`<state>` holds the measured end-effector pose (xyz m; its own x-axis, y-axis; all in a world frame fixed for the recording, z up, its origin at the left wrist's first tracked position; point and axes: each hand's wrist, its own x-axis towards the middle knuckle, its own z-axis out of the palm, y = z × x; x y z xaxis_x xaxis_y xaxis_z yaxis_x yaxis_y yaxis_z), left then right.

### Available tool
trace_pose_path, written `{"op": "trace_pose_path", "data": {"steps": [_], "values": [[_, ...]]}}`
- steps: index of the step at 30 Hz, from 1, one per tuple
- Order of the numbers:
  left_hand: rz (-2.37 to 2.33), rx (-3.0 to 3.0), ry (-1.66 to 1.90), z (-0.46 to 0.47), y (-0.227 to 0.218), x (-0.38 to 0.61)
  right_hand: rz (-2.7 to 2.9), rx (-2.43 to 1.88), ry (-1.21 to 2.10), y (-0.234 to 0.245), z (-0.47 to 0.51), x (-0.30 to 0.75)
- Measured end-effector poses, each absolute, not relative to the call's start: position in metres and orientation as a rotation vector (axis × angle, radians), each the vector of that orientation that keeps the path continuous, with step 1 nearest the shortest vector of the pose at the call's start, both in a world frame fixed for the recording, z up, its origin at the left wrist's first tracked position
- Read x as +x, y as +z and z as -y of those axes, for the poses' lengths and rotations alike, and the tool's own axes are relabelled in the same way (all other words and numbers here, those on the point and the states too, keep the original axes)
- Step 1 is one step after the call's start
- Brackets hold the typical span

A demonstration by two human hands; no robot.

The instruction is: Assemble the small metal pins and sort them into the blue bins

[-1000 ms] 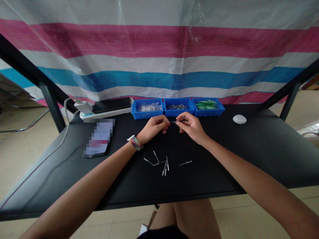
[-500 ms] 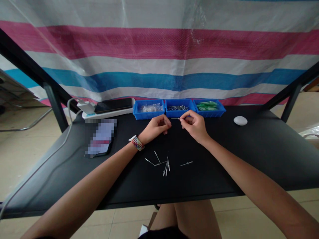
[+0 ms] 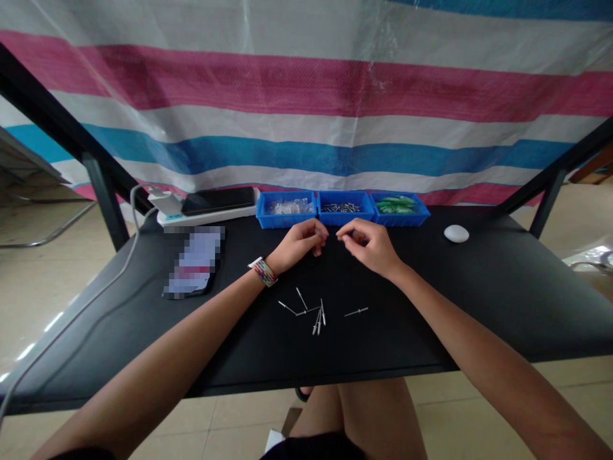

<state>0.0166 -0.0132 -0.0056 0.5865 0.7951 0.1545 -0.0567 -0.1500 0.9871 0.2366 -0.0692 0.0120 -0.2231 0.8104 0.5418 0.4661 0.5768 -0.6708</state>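
My left hand (image 3: pixel 301 241) is closed with its fingers curled inward, in front of the left blue bin; whatever it holds is hidden. Facing it across a small gap, my right hand (image 3: pixel 366 241) has thumb and fingertips drawn together below the middle bin. No rivet shows at its fingertips. Nearer the table's front lie several blind rivets (image 3: pixel 320 319), most in a loose cluster, and a single rivet (image 3: pixel 357 312) rests apart to the right. More small metal pieces that look like rivets (image 3: pixel 341 207) fill the middle blue bin (image 3: pixel 347 220).
The left bin (image 3: pixel 282 221) contains clear plastic pieces, the right bin (image 3: pixel 405 220) green ones. A phone (image 3: pixel 194 262) lies at the left, before a white power strip (image 3: pixel 205 218) carrying a dark phone (image 3: pixel 219 200). A white oval object (image 3: pixel 456 234) sits right, and a cable (image 3: pixel 110 281) crosses the left edge.
The rivet seen at my right fingertips is no longer visible. My right hand has shifted slightly left, closer to my left hand, which stays nearly still. The rivets on the table are unmoved.
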Motion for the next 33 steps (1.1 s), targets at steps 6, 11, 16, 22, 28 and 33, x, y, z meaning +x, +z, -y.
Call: {"op": "trace_pose_path", "data": {"steps": [6, 11, 16, 22, 28, 33], "values": [[-0.645, 1.461, 0.919, 0.015, -0.007, 0.017, 2.341, -0.736, 0.609, 0.011, 0.110, 0.202], [-0.658, 1.472, 0.905, 0.017, -0.005, 0.017, 2.583, -0.734, 0.315, 0.008, 0.113, 0.189], [-0.670, 1.482, 0.898, 0.018, -0.002, 0.017, 2.600, -0.858, 0.234, 0.008, 0.103, 0.204], [-0.669, 1.496, 0.875, 0.016, -0.003, 0.016, 2.439, -1.060, 0.375, 0.007, 0.085, 0.227], [-0.712, 1.575, 0.830, 0.014, -0.004, 0.015, 2.375, -1.049, 0.585, 0.009, 0.081, 0.237], [-0.743, 1.623, 0.810, 0.017, 0.000, 0.015, 2.363, -1.041, 0.556, 0.005, 0.079, 0.235]]}}
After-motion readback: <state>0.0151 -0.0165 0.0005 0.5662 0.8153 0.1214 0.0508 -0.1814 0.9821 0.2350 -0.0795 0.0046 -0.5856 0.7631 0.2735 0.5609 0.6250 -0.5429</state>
